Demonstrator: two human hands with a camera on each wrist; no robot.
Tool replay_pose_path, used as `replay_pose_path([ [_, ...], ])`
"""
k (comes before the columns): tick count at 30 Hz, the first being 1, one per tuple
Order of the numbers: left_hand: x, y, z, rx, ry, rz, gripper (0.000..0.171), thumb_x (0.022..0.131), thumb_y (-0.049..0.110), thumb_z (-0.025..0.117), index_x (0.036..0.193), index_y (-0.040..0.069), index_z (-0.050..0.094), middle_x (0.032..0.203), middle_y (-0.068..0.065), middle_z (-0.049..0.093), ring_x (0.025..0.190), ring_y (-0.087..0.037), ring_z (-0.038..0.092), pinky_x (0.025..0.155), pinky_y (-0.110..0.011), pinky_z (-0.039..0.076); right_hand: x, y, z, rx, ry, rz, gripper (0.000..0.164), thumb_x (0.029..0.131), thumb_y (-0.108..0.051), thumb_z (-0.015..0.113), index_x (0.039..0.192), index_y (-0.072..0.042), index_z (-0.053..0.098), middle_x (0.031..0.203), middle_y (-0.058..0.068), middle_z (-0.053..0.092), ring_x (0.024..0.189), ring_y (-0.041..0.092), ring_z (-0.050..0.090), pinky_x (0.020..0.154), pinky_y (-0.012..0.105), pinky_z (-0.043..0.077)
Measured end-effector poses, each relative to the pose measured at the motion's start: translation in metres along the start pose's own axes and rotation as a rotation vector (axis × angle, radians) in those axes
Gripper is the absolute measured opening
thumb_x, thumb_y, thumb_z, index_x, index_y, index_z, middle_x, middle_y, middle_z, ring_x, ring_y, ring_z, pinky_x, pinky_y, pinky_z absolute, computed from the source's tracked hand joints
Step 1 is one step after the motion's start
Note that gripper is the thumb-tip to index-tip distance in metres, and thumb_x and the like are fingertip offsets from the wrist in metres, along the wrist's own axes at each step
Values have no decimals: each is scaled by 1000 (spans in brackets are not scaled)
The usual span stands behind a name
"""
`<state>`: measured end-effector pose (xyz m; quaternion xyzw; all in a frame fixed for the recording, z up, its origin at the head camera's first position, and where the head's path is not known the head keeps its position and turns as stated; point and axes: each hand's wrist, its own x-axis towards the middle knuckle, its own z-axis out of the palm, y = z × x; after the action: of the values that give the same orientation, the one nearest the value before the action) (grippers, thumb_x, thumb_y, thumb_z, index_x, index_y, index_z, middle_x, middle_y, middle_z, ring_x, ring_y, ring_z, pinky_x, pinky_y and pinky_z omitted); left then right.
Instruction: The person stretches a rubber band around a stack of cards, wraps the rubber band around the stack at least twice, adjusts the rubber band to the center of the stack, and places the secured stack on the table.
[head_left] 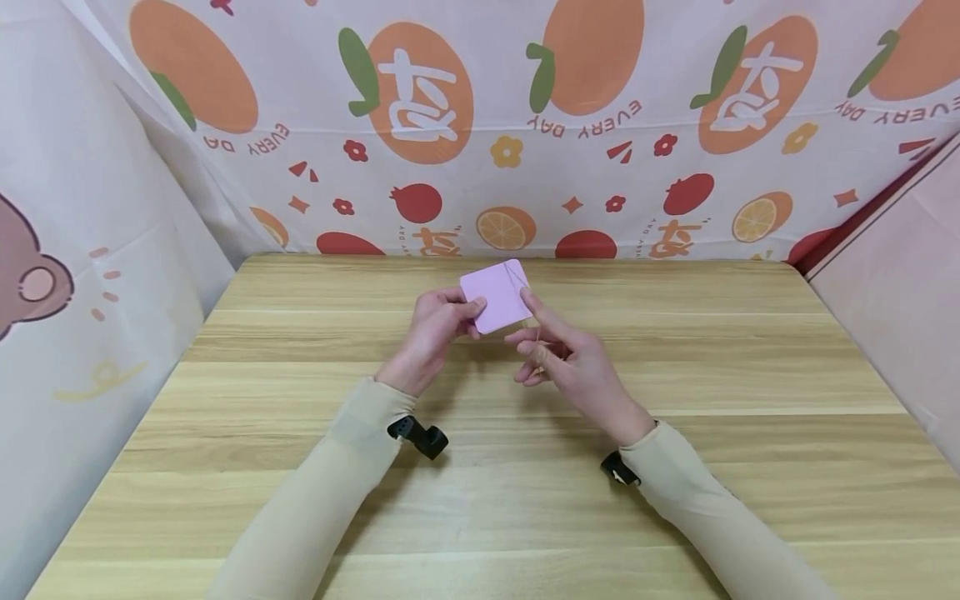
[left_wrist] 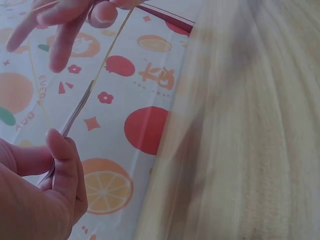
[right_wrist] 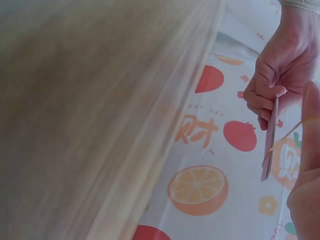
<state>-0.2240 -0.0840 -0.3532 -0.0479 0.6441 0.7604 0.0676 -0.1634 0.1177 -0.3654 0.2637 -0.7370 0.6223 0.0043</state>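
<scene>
A thin lilac stack of square cards with rounded corners (head_left: 491, 302) is held up over the table. My left hand (head_left: 433, 333) pinches its lower left part, thumb on top and fingers beneath. A thin tan rubber band (left_wrist: 115, 45) runs from the far end of the stack, stretched out to my right hand (head_left: 596, 371). That hand has its index finger extended beside the stack's right edge, while other fingers bend around the band. In the right wrist view the stack (right_wrist: 270, 145) appears edge-on, with the band around it near its tip.
Below both hands lies a wood-grain table (head_left: 480, 500). A white cloth with fruit prints (head_left: 540, 192) hangs behind its far edge. Pale cloth panels stand at the left (head_left: 112, 250) and right (head_left: 900, 275). Each wrist carries a black camera mount (head_left: 420, 437).
</scene>
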Motion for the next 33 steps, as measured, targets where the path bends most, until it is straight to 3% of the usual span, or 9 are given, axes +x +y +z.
replay_pose_path([
  [6,0,-2,2,10,19,19,9,92,-3,63,93,-12,63,72,-6,58,55,-12,54,50,-20,46,0,-14,4,44,-34,96,76,101,-5,51,158,-30,8,114,17,67,76,38,69,66,42,58],
  [12,-2,-3,4,95,23,99,9,92,-3,63,93,-12,63,72,-6,58,56,-13,53,51,-22,46,1,-4,3,104,-29,163,71,105,-26,46,156,-36,-3,118,17,66,79,38,69,68,42,58],
  [15,-5,-4,5,161,15,161,9,92,-2,63,92,-10,64,72,-7,57,55,-13,51,53,-27,48,3,0,0,155,-28,201,66,106,-34,43,157,-34,1,116,21,65,80,39,69,70,46,57],
  [21,-9,-4,8,273,15,216,8,93,1,63,93,-7,65,72,-9,55,55,-15,50,52,-29,47,7,4,-10,206,3,270,57,107,-40,32,156,-13,23,109,31,64,78,38,70,70,51,56],
  [27,-11,-4,10,328,26,243,8,93,1,64,90,-6,65,68,-9,54,53,-17,50,48,-24,44,9,9,-19,151,12,293,67,105,-50,23,143,1,45,102,26,68,76,34,70,67,46,58],
  [33,-12,-5,10,341,37,263,8,92,0,64,86,-6,64,65,-8,53,51,-17,49,47,-24,43,9,13,-24,188,14,314,73,105,-51,23,131,10,54,100,26,68,74,31,71,68,45,58],
])
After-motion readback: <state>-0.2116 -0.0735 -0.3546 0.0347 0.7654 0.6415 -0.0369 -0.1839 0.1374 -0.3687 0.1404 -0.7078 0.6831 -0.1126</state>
